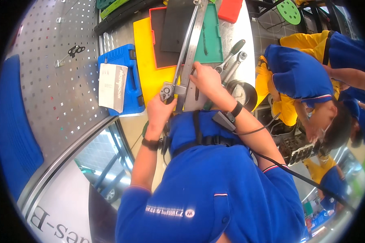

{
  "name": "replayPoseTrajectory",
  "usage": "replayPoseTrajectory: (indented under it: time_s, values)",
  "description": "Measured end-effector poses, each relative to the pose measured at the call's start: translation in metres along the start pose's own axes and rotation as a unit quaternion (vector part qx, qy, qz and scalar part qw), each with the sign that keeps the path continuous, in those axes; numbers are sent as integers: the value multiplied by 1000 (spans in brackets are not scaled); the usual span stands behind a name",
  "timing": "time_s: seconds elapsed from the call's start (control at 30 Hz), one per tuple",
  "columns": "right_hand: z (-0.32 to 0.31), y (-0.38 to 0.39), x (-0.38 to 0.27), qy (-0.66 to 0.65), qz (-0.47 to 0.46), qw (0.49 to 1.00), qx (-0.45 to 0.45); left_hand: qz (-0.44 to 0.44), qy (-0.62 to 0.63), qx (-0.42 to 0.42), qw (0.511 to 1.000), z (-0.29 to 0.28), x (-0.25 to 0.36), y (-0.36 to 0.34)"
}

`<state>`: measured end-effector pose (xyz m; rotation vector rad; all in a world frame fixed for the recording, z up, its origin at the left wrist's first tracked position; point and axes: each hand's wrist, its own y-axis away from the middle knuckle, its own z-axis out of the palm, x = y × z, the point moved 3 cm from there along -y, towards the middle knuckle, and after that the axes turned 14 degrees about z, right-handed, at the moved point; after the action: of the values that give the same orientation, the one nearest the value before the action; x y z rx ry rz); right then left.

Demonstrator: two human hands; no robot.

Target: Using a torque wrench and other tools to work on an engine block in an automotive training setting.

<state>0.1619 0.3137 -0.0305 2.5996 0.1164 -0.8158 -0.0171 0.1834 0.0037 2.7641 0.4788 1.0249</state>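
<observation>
My left hand [159, 112] is closed just below a silver ratchet wrench [166, 92] with a round dial on its head, its fingers wrapped about the near end. From there a long chrome shaft [184, 47] runs away to the far edge. Alongside the shaft lies a long flat steel bar [196, 42], like a ruler or caliper beam. My right hand [209, 82] is beside this bar, its fingertips pinched together near the bar's right edge; what they hold is hidden. A thin dark tool [197, 94] shows below those fingers.
A blue case [135, 91] carries a white notebook [112, 87] on the left. Ahead lie a yellow sheet [144, 52], a red-rimmed tray [155, 44] and a green tray [215, 44]. Ratchets [235, 67] and a round tin [247, 95] sit right. People work beside an engine [298, 152].
</observation>
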Motion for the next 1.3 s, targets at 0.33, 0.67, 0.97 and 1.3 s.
replayPoseTrajectory:
  time_s: [0.33, 0.67, 0.97, 1.3]
  values:
    - [0, 3, 21, 115, -19, 993, -25, -36, -49, 26, 998, -37, -1, -19]
    - [0, 30, 7, 97, -163, 980, 52, -5, 122, 101, 987, -43, -6, -3]
    - [-15, 37, 2, 172, -121, 977, 37, -10, 311, 73, 947, -43, -15, 11]
    - [57, 51, 13, 78, -183, 972, 122, -38, 352, -23, 935, 6, -61, 24]
